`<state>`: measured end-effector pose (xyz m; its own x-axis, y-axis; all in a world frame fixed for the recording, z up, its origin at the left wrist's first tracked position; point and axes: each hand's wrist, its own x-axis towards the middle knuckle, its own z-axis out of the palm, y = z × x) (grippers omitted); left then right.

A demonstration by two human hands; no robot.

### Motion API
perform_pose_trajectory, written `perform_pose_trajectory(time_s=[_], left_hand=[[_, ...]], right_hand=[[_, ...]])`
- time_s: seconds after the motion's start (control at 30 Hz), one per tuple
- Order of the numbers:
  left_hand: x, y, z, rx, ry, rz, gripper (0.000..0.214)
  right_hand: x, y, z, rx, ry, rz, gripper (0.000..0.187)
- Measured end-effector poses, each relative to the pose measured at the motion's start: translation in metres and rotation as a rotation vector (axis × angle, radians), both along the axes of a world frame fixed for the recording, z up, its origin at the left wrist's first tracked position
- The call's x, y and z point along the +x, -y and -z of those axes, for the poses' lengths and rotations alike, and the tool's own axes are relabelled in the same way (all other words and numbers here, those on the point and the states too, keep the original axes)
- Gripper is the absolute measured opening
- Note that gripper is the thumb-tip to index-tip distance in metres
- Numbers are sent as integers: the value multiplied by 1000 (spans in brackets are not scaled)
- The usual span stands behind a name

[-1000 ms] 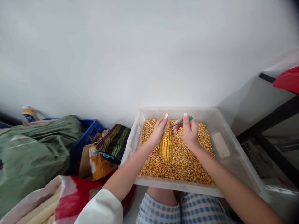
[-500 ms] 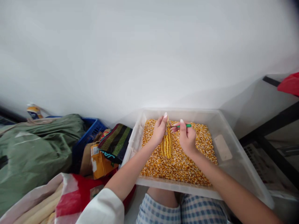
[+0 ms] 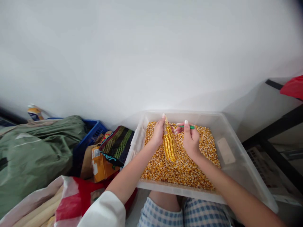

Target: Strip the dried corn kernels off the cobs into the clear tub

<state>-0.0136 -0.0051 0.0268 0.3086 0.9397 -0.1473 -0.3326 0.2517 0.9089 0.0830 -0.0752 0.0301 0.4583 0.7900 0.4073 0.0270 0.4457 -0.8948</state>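
Note:
A clear plastic tub (image 3: 233, 176) rests on my lap, filled with loose yellow corn kernels (image 3: 187, 167). My left hand (image 3: 158, 134) is closed round a corn cob (image 3: 169, 145), holding it nearly upright over the kernels with its tip toward the wall. My right hand (image 3: 191, 140) sits just right of the cob, pinching a thin green-handled tool (image 3: 187, 127) whose metal point touches the cob's upper part.
To the left lie a striped mesh bag (image 3: 117, 144), an orange carton (image 3: 100, 165), a blue crate (image 3: 91, 135), a green cloth bundle (image 3: 35, 151) and a red-and-white sack of bare cobs (image 3: 47, 208). A black frame (image 3: 276, 132) stands on the right; a white wall lies ahead.
The cob has turned slightly and more kernel rows face me. My right hand with the green tool dropped a little and stays against the cob's upper part.

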Motion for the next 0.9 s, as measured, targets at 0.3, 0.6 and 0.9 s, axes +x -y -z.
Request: perform_pose_trajectory(time_s=[0.3,0.6,0.9], left_hand=[[-9,-2,-8,133,-48,6,37],[-21,2,-24,150,148,256,35],[-19,5,-27,193,73,209,29]], right_hand=[[27,-2,-28,-242,116,-354,24],[45,-5,-33,-289,-183,-450,25],[46,-1,-34,-398,183,-647,30]])
